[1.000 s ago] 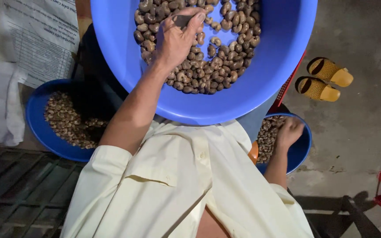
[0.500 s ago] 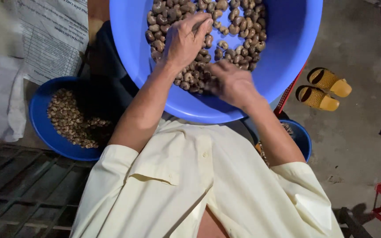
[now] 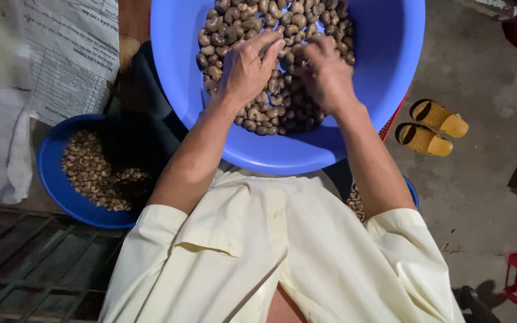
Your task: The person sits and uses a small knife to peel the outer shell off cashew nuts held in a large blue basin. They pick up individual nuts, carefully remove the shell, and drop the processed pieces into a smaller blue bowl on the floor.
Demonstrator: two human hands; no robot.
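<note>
Cashew nuts fill the big blue basin in front of the person, its far rim cut off by the picture's top edge. Both hands rest on the pile: the left hand lies curled over the nuts, fingers bent, and the right hand is bunched beside it. Whether either grips a nut cannot be told; the fingertips are hidden. A smaller blue bowl of nuts sits left, half in shadow. Another bowl peeks out behind the right arm.
</note>
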